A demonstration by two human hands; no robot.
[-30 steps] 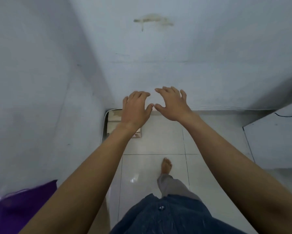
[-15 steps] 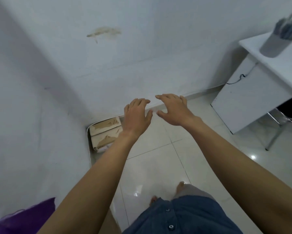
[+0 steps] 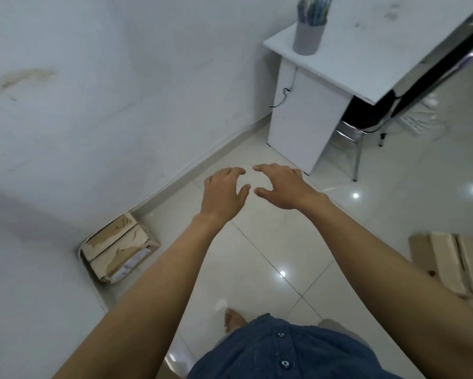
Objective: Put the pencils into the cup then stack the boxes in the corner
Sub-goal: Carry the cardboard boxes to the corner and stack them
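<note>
A cardboard box [image 3: 119, 248] with torn tape sits on the floor in the corner where the two walls meet. Another flat cardboard box [image 3: 448, 262] lies on the tiles at the right, partly behind my right forearm. A grey cup [image 3: 308, 36] holding several pencils [image 3: 313, 9] stands on the white desk [image 3: 366, 58] at the upper right. My left hand [image 3: 224, 194] and my right hand [image 3: 280, 186] hover side by side over the floor, fingers spread, both holding nothing.
A black chair with metal legs [image 3: 394, 105] is tucked under the desk. A cable [image 3: 283, 95] hangs down the desk's side. White walls close off the left and back. Glossy floor tiles [image 3: 271, 253] stretch ahead and to the right.
My view has swung to the right, away from the corner. The corner box has slid to the lower left, and the desk, cup and second box have come into sight. Both hands stay empty.
</note>
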